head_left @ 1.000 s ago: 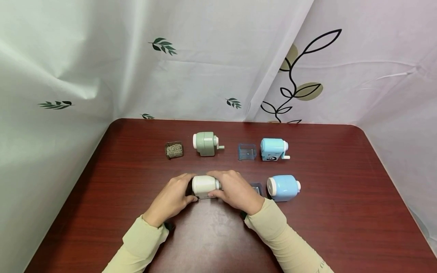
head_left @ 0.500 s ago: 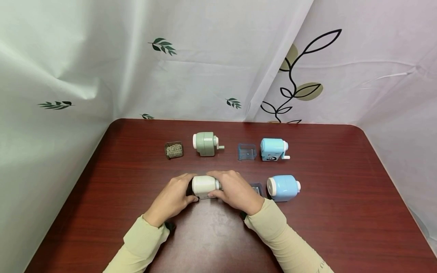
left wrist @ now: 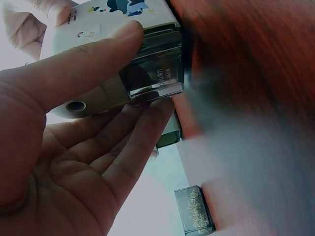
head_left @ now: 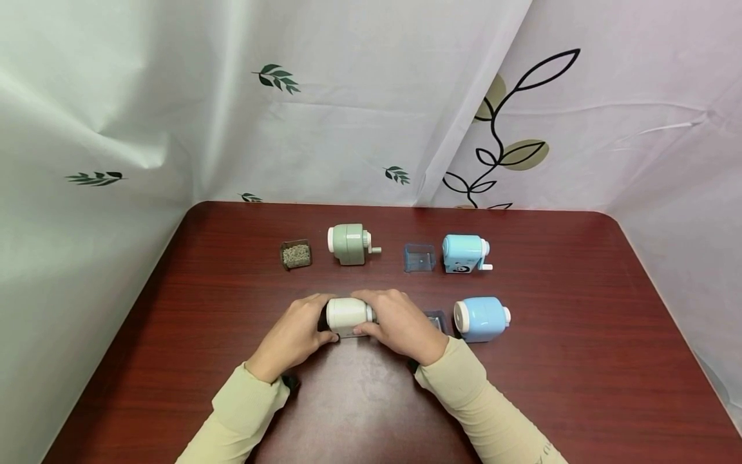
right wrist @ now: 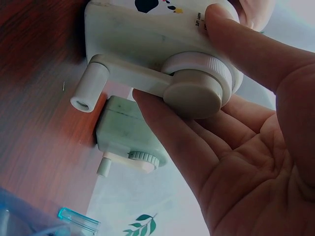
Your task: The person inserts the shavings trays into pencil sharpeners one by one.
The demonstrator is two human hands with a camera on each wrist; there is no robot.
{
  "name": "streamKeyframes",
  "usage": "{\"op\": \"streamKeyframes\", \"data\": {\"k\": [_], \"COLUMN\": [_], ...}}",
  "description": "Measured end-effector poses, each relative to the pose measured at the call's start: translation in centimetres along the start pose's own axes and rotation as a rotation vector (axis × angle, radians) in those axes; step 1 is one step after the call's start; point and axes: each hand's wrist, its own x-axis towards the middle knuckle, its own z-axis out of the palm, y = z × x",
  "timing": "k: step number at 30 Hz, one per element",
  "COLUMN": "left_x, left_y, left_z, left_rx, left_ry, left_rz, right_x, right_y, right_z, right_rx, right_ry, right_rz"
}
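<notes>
A white crank pencil sharpener (head_left: 348, 314) stands on the table between both hands. My left hand (head_left: 292, 332) holds its left end; in the left wrist view the thumb and fingers lie on opposite sides, around the dark see-through shavings drawer (left wrist: 156, 71). Whether that drawer is fully in, I cannot tell. With thumb and fingers on opposite sides, my right hand (head_left: 400, 322) grips the sharpener's other end, where the crank (right wrist: 133, 78) sticks out in the right wrist view. Behind stands a green pencil sharpener (head_left: 350, 245), touched by neither hand.
A drawer full of shavings (head_left: 296, 255) lies left of the green sharpener. A clear blue drawer (head_left: 420, 258) sits beside a light blue sharpener with a panda (head_left: 462, 253). Another blue sharpener (head_left: 484, 319) stands right of a partly hidden drawer (head_left: 437, 320).
My left hand and sleeve have shifted very slightly to the right. The right hand and the white pencil sharpener look the same.
</notes>
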Motion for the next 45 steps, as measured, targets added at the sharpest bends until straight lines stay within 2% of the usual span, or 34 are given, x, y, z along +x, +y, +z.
{"op": "streamKeyframes", "data": {"k": [27, 37, 42, 45], "left_x": [0.4, 0.2, 0.1, 0.0], "left_y": [0.1, 0.3, 0.6, 1.0], "left_z": [0.2, 0.1, 0.0, -0.2], "left_rx": [-0.017, -0.024, -0.027, -0.013], "left_ry": [0.002, -0.031, -0.071, -0.061], "left_rz": [0.006, -0.044, -0.06, -0.055], "right_x": [0.0, -0.2, -0.9, -1.5], "right_y": [-0.1, -0.3, -0.8, -1.1], "right_z": [-0.1, 0.0, -0.8, -2.0], "right_rx": [-0.007, -0.03, -0.062, -0.079], "right_ry": [0.019, 0.015, 0.011, 0.027], "right_rz": [0.004, -0.001, 0.025, 0.048]}}
